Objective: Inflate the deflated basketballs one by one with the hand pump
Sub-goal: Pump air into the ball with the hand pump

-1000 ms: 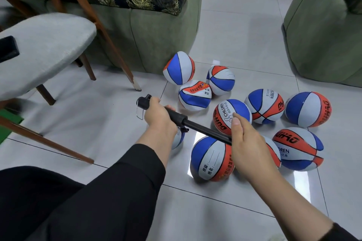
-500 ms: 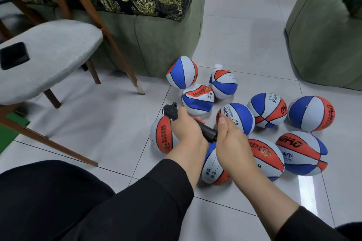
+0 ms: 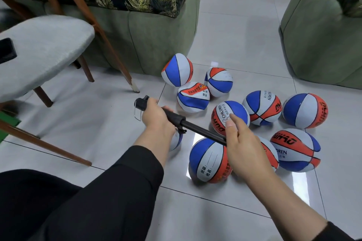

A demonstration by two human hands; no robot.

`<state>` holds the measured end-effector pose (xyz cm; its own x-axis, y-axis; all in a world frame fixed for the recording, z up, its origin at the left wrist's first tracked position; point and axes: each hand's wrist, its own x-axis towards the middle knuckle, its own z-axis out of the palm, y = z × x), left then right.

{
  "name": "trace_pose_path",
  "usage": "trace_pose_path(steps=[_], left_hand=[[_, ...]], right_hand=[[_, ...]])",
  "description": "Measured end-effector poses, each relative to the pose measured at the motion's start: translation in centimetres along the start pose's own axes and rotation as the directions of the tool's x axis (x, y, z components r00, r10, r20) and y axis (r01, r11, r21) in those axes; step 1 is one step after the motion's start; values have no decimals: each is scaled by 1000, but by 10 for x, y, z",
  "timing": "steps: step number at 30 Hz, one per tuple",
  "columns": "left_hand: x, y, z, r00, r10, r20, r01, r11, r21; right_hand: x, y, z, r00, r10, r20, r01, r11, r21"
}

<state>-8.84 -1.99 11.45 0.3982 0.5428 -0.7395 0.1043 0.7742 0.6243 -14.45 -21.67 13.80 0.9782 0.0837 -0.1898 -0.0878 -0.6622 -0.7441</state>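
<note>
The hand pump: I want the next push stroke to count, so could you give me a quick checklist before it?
1. Left hand grips the hand pump at its handle end: ok.
2. Right hand holds the other end: ok.
3. Pump drawn out, ready to push: ok.
4. Needle seated in a ball's valve: cannot tell, hidden by the right hand.
5. Which ball is connected: cannot tell.
6. Dented balls waiting, like the one by the sofa: ok.

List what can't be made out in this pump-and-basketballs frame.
Head view only:
- Pump needle end: hidden under the right hand.
- Ball being inflated: unclear which.
- Ball behind the left hand: mostly covered by the wrist.
- Ball behind the right hand: mostly hidden.
- Small print on the balls: unreadable.
</note>
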Motion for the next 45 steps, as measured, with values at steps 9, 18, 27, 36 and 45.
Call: trace_pose_path(steps=[9, 18, 27, 36, 45], left_hand=[[-18, -30, 6, 998, -36, 46, 35, 999, 6], [-33, -56, 8, 996, 8, 92, -13, 998, 56], [-8, -20, -1, 1000, -23, 13, 22, 999, 50], [11, 3, -3, 1000, 7, -16, -7, 1000, -30], [-13, -29, 7, 995, -27, 91, 29, 999, -16]], right_hand=[[8, -5, 13, 999, 40, -8, -39, 998, 41], [14, -13, 30, 1000, 22, 14, -23, 997, 71], [6, 5, 18, 1000, 25, 12, -25, 999, 27], [7, 14, 6, 1000, 10, -10, -10, 1000, 28], [11, 2, 23, 1000, 18, -10, -18, 999, 41]])
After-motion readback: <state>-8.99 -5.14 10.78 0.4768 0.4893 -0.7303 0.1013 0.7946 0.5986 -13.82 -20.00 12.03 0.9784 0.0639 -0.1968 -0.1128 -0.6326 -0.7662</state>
